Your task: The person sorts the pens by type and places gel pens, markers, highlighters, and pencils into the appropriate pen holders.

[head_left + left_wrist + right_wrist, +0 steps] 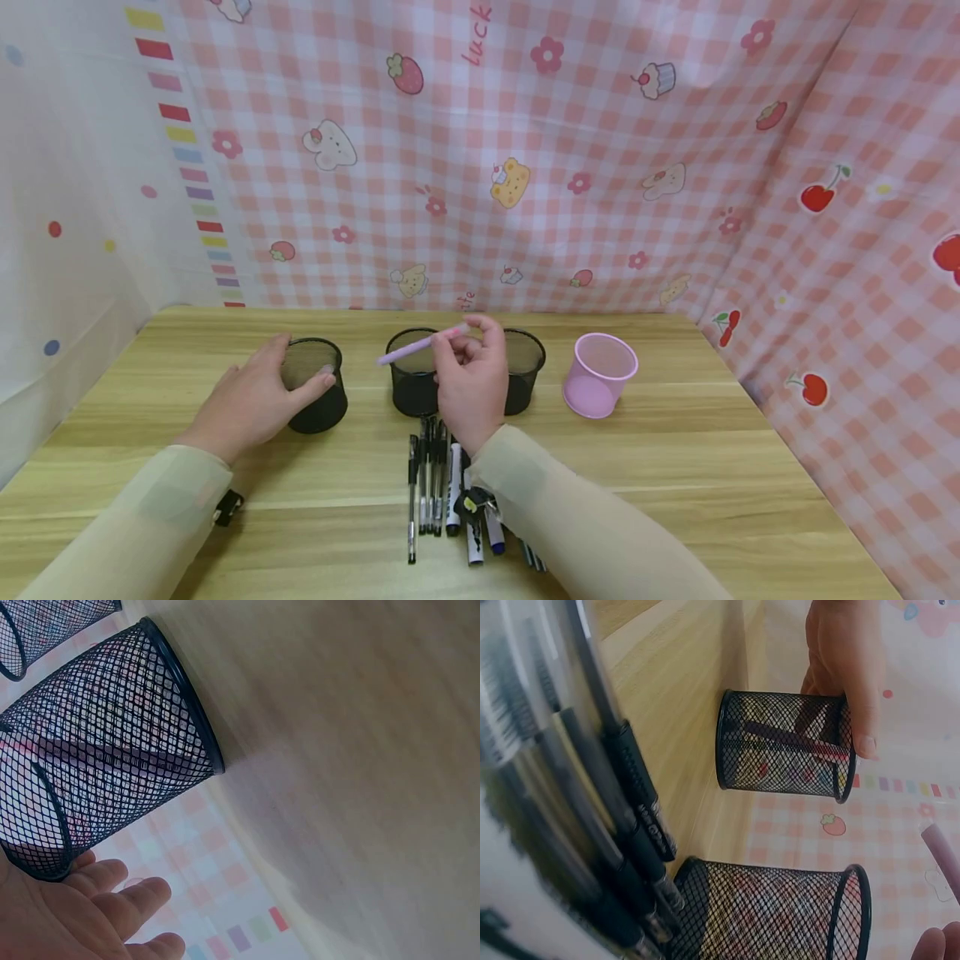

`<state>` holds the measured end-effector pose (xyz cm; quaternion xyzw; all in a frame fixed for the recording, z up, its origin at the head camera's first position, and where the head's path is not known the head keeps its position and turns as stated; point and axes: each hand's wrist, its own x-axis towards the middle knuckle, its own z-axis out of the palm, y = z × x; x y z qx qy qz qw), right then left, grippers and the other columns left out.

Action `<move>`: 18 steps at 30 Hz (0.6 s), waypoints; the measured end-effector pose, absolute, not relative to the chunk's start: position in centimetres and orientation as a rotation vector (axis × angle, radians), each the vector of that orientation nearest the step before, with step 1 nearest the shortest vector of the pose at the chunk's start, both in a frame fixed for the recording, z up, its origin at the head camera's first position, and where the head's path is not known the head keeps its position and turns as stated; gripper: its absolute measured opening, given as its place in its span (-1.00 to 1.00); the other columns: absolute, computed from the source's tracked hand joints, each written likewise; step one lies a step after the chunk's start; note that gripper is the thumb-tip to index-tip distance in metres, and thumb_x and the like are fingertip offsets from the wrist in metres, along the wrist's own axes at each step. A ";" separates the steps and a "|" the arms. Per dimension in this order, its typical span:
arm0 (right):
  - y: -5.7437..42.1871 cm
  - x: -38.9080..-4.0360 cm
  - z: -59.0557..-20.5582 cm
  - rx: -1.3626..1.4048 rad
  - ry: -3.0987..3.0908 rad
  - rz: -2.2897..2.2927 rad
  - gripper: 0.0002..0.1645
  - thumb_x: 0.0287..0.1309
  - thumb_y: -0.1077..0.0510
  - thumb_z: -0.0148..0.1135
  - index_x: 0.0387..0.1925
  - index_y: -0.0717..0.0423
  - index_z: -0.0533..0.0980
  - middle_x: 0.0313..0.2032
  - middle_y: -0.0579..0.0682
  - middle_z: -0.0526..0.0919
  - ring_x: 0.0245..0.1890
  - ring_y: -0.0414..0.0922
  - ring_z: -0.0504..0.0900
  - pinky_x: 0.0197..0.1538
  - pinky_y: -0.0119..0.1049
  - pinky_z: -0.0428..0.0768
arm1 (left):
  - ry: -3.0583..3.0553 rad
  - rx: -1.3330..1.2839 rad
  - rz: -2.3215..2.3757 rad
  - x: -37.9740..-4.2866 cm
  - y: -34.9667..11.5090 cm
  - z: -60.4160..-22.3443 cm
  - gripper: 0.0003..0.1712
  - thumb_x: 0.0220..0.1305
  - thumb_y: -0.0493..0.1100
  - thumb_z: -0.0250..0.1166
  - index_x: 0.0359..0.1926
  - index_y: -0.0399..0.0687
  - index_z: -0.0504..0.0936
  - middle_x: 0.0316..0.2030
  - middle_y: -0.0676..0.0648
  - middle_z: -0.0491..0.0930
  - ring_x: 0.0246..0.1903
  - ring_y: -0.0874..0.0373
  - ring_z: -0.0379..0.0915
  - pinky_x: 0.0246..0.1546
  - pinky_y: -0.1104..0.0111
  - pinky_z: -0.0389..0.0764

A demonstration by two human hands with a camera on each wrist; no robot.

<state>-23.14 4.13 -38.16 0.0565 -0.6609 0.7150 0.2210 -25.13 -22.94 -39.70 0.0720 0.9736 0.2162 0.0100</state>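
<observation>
My left hand (251,396) spans the left side of a black mesh pen cup (322,408), thumb across its rim and fingers loosely extended on the far side. In the left wrist view, those fingers (139,900) lie beside the rim. A slim dark pen shape (112,759) shows through the mesh. My right hand (474,387) pinches a lilac pen (408,348) between thumb and fingers, above a second black mesh cup (412,396). The pen slants, its left end lower. Only fingertips (930,946) of this hand and part of the pen (941,859) show in the right wrist view.
Another black mesh cup (528,375) stands behind my right hand, and a pink mesh cup (597,379) farther right. Several black-capped pens (427,475) and white markers (453,483) lie on the wooden table (315,533), partly under my right forearm. A checked cloth (450,125) hangs behind.
</observation>
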 end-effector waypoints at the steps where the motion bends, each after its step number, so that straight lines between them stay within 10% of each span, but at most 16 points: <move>1: 3.9 -23.2 -38.1 0.154 -1.836 1.973 -0.60 0.42 0.27 0.30 0.18 0.13 0.37 -0.35 0.17 0.69 -0.53 -0.22 0.50 -0.40 -0.41 0.60 | 3.040 0.226 0.672 -25.1 -22.9 -39.7 0.38 0.35 0.68 -0.07 0.66 -0.38 -0.12 0.61 -0.49 -0.02 0.57 -0.49 -0.04 0.45 -0.50 -0.09; 18: 0.8 -23.7 -38.6 0.125 -1.852 1.976 -0.65 0.45 0.25 0.27 0.16 0.16 0.39 -0.24 0.28 0.76 -0.51 -0.26 0.50 -0.44 -0.46 0.50 | 3.048 0.226 0.688 -25.1 -23.0 -39.7 0.37 0.36 0.66 -0.05 0.65 -0.40 -0.09 0.58 -0.53 0.03 0.54 -0.51 0.01 0.43 -0.50 -0.02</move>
